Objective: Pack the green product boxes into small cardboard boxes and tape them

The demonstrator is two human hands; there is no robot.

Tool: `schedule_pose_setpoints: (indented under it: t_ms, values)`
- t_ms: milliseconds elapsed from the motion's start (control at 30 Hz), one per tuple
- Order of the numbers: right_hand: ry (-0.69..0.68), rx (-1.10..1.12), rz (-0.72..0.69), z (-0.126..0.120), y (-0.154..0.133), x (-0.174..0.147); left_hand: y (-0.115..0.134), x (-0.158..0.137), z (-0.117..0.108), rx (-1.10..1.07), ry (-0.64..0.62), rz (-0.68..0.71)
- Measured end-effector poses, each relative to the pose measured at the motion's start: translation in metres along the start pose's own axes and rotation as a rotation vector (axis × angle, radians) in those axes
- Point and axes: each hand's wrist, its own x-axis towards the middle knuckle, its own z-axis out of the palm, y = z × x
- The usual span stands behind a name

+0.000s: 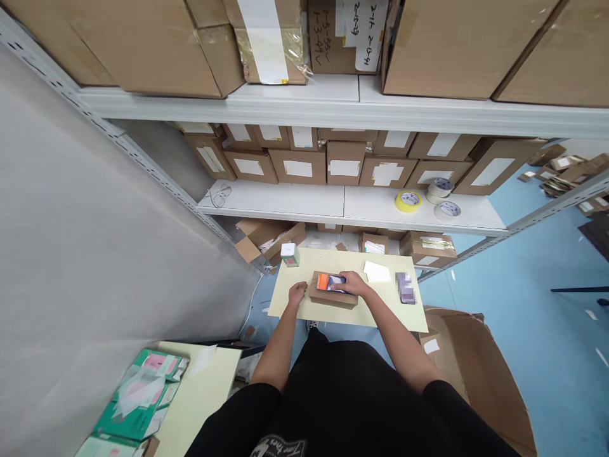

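Observation:
A brown cardboard box (333, 300) lies on the pale yellow tabletop (285, 304) in front of me. On top of it is a small flat orange-and-blue package (323, 282). My right hand (351, 283) grips that package at its right part, the thumb over its face. Just left of the cardboard box, my left hand (297, 292) rests with its fingers curled closed; whether anything is inside them is hidden. A small white-and-green box (290, 254) stands at the table's back left corner. White paper (377, 271) and a blurred purple item (405, 288) lie to the right.
Shelves (295, 200) with labelled cartons rise behind the table. Tape rolls (408, 201) and glasses (221, 195) sit on the middle shelf. A large open carton (480, 368) stands at right. Green packaging (137, 393) lies on a side table (204, 387) at left.

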Motion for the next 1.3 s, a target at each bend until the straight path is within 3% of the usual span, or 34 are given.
schedule_pose_setpoints:
  t_ms: [200, 433, 733, 933, 1067, 1300]
  values:
    - [0.001, 0.026, 0.02, 0.001, -0.001, 0.0, 0.024, 0.011, 0.001, 0.077, -0.197, 0.128]
    - [-0.015, 0.028, 0.02, -0.001, -0.001, 0.0, 0.036, 0.021, -0.004, 0.163, -0.317, 0.15]
    - [-0.02, 0.002, 0.021, 0.0, 0.002, 0.002, 0.046, 0.026, -0.006, 0.183, -0.295, 0.134]
    - [-0.025, -0.008, 0.033, -0.001, -0.001, 0.005, 0.061, 0.026, -0.034, 0.148, -0.247, 0.139]
    - [-0.041, 0.009, 0.035, -0.004, -0.001, 0.005, 0.072, 0.031, -0.048, 0.148, -0.286, 0.111]
    - [-0.048, 0.039, 0.037, -0.005, 0.001, 0.002, 0.083, 0.051, -0.045, 0.133, -0.371, 0.064]
